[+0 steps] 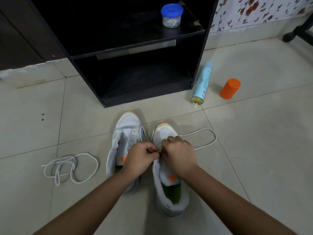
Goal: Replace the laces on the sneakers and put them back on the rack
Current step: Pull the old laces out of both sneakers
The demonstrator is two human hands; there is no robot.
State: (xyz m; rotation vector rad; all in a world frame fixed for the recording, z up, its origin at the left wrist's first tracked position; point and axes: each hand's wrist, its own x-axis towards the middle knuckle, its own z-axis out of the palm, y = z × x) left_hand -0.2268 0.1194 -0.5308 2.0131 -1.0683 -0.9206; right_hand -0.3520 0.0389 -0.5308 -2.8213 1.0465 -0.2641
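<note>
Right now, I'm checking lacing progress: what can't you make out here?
All head view.
Right sneaker eyelets: under left hand and right hand.
Where the fingers pinch the lace: behind knuckles.
Blue-lidded jar contents: too small.
Spray can label: too small.
Rack top: cut by frame edge.

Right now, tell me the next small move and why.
Probably draw the lace further through its eyelet: the left hand and right hand both pinch it over the right sneaker, and a slack loop lies on the floor.

The left hand [140, 158] and right hand [179, 156] are bare; the left forearm [94, 197] and right forearm [237, 197] are likewise uncovered down to the view's lower edge.
</note>
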